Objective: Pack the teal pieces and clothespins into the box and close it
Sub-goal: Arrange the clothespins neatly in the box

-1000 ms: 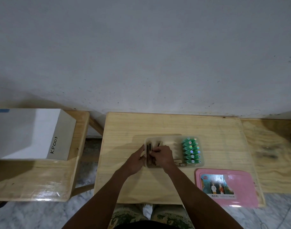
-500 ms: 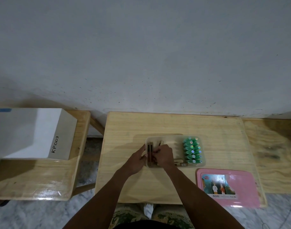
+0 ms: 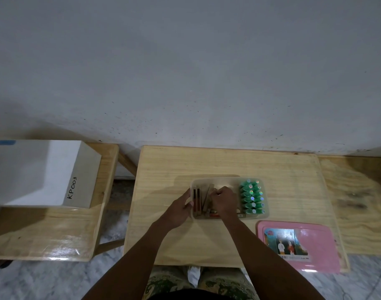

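A shallow, clear plastic rectangular box [image 3: 228, 179] sits near the middle of a pale wooden table [image 3: 207, 161]. Along its 3 o'clock side, rows of small teal plastic pieces [image 3: 252, 197] with shiny round tops are packed close together. In its 9 o'clock part stand several brown wooden clothespins [image 3: 201, 198], some straight, one leaning toward 1 o'clock.

The left hand [image 3: 178, 210] rests against the box's 9 o'clock wall, fingers curled around that edge, bracing it. The right hand [image 3: 224, 202] is inside the box, over its middle, fingers bent down and closed; whether they pinch a clothespin I cannot tell, as the knuckles hide the tips.

At 4 o'clock from the box, apart from it, a flat pink plastic lid [image 3: 315, 245] with a picture label lies on the table's near corner. At 9 o'clock, on a separate wooden bench [image 3: 55, 234], stands a white cardboard carton [image 3: 34, 169] marked KP003.
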